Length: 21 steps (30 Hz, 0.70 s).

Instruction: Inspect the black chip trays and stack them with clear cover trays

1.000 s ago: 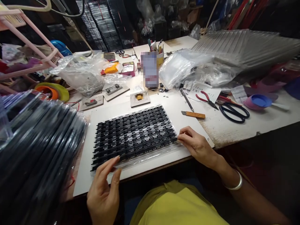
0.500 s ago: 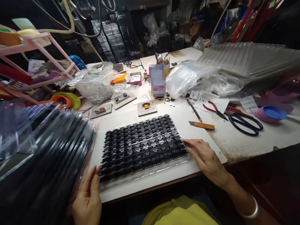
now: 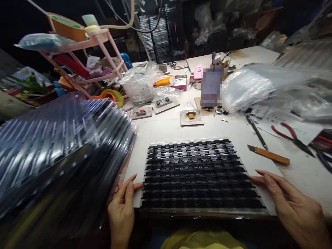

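A clear plastic tray [image 3: 199,174] filled with rows of small black chips lies on a white board [image 3: 166,131] at the table's near edge. My left hand [image 3: 123,207] rests with spread fingers at the tray's near left corner, thumb touching its edge. At the tray's right edge lies my right hand [image 3: 293,204], flat and open, fingertips against the side. Neither hand holds anything.
A tall slanted stack of dark trays [image 3: 57,162] fills the left. Behind the board lie small jigs [image 3: 191,117], plastic bags [image 3: 246,88], a pen [image 3: 255,129], a utility knife [image 3: 269,155] and red pliers [image 3: 290,133]. A pink rack [image 3: 90,58] stands at the far left.
The view has swung left and closer. The tray now lies square to the table edge. My left hand moved to its near left corner; my right hand stays at its right side.
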Tool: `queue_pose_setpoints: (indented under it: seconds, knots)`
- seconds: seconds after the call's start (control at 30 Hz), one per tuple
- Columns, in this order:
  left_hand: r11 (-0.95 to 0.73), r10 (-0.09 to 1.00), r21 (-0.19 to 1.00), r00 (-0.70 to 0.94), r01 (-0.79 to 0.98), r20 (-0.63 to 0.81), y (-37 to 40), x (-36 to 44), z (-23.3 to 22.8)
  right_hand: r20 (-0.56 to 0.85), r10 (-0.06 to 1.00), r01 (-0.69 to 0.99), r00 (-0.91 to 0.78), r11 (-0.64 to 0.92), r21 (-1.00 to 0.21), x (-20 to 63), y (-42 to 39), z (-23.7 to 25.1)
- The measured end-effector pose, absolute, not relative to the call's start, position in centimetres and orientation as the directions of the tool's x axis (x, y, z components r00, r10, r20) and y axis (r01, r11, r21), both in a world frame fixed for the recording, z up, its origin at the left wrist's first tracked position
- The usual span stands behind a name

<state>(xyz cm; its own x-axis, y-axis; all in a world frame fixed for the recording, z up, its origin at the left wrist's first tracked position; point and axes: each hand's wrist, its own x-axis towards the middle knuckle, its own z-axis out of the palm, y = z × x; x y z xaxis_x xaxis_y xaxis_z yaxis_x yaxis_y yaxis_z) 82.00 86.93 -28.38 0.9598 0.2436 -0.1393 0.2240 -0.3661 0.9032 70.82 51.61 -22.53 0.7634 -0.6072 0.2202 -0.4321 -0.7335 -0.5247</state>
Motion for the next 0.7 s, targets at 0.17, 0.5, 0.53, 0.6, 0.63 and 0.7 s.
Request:
queue_pose_setpoints:
  seconds: [0.17, 0.5, 0.53, 0.6, 0.63, 0.7]
  knots:
    - [-0.293, 0.162, 0.940, 0.978, 0.173, -0.129, 86.6, 82.8, -28.3, 0.126, -0.629, -0.480, 0.767, -0.693, -0.537, 71.7, 51.4, -23.2]
    - [-0.225, 0.083, 0.955, 0.980, 0.195, -0.181, 86.0, 83.9, -27.8, 0.058, -0.661, -0.533, 0.748, -0.651, -0.540, 73.3, 51.2, -23.3]
    - [-0.224, 0.080, 0.955, 0.980, 0.194, -0.180, 86.0, 83.9, -27.9, 0.054, -0.660, -0.529, 0.749, -0.646, -0.550, 73.5, 51.3, -23.2]
    - [-0.215, 0.077, 0.957, 0.980, 0.196, -0.184, 86.1, 83.9, -28.0, 0.057, -0.654, -0.503, 0.754, -0.632, -0.589, 73.7, 51.5, -23.1]
    - [-0.211, 0.077, 0.957, 0.979, 0.199, -0.187, 86.1, 83.9, -28.0, 0.056, -0.652, -0.494, 0.756, -0.626, -0.603, 73.8, 51.6, -23.1]
    - [-0.199, 0.074, 0.958, 0.978, 0.205, -0.194, 86.0, 83.9, -28.0, 0.055, -0.649, -0.487, 0.758, -0.621, -0.614, 73.9, 51.7, -23.2]
